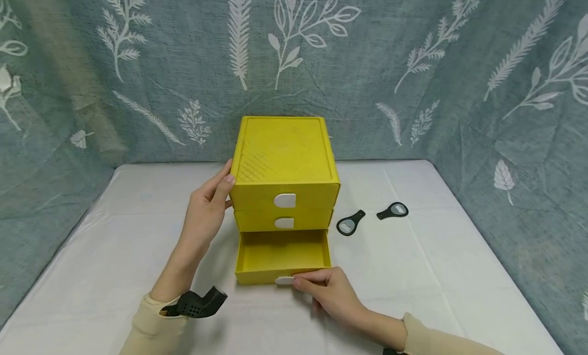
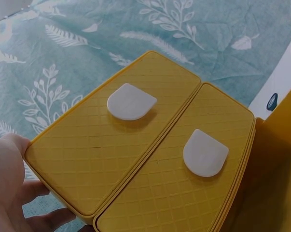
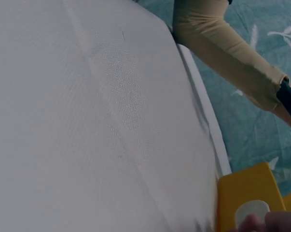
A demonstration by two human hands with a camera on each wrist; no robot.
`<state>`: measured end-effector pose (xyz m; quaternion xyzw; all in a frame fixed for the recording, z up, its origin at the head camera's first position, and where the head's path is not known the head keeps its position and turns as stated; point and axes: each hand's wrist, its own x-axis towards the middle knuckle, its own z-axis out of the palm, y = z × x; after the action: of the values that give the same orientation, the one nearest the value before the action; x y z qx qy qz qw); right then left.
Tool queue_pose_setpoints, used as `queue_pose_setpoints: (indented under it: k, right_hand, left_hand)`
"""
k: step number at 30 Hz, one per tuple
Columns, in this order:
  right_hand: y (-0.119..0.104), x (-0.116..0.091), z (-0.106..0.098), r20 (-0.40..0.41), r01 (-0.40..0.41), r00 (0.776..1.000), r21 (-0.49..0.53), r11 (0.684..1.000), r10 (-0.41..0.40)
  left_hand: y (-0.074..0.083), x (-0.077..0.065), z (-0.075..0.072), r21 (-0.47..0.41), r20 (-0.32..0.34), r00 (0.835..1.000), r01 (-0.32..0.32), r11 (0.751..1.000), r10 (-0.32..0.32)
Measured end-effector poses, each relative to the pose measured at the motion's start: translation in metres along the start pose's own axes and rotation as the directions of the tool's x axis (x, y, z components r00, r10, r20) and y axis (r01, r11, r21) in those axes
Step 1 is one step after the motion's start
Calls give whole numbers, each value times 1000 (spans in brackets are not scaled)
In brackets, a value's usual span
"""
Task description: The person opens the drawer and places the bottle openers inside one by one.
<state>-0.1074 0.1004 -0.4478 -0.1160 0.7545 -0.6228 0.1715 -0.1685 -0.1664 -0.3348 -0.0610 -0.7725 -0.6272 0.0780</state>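
Observation:
A yellow drawer cabinet (image 1: 287, 150) stands on the white-covered table, its upper two drawers closed. The bottom drawer (image 1: 257, 278) is pulled out and its visible interior holds nothing. My right hand (image 1: 335, 296) pinches that drawer's white handle (image 1: 283, 280) between thumb and finger; the right wrist view shows only fingertips beside the handle (image 3: 251, 209). Against the cabinet's left side rests my left hand (image 1: 206, 209), fairly straight fingers along the side and thumb by the front corner. The left wrist view shows the upper drawers' white handles (image 2: 130, 102) up close.
Two black bottle openers lie right of the cabinet, a nearer one (image 1: 358, 216) and a farther one (image 1: 385, 213). A green leaf-patterned cloth (image 1: 184, 79) hangs behind and at both sides of the white tabletop (image 1: 390, 273).

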Motion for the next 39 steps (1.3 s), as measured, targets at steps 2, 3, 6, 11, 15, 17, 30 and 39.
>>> queue_pose_setpoints:
  k: [2, 3, 6, 11, 15, 17, 30, 39]
  right_hand:
    - [-1, -4, -6, 33, 6, 999, -18, 1000, -6]
    - [-2, -5, -9, 49, 8, 999, -30, 1000, -7]
    - [-9, -9, -25, 97, 17, 995, -52, 998, -12]
    - [-25, -11, -82, 85, 175, 983, -131, 976, -165]
    - [-37, -2, -135, -2, 262, 964, -196, 945, -268]
    - [-39, 8, -158, -21, 267, 961, -199, 943, -277]
    - [0, 79, -233, 46, 152, 988, -232, 961, -145]
    - [13, 108, -236, 110, 131, 989, -292, 947, -103]
  left_hand:
    - [-1, 0, 1, 1, 2, 1000, 4, 1000, -4]
    - [-1, 0, 1, 3, 3, 1000, 5, 1000, -5]
    - [-1, 0, 2, 11, -5, 1000, 9, 1000, -9]
    - [-1, 2, 3, 11, -5, 1000, 10, 1000, -10]
    - [-1, 2, 3, 22, 0, 1000, 4, 1000, -4]
    - [-1, 1, 2, 31, -6, 1000, 0, 1000, 0]
    - [-1, 1, 1, 31, -21, 1000, -6, 999, 7]
    - [-1, 2, 0, 32, -20, 1000, 1, 999, 0]
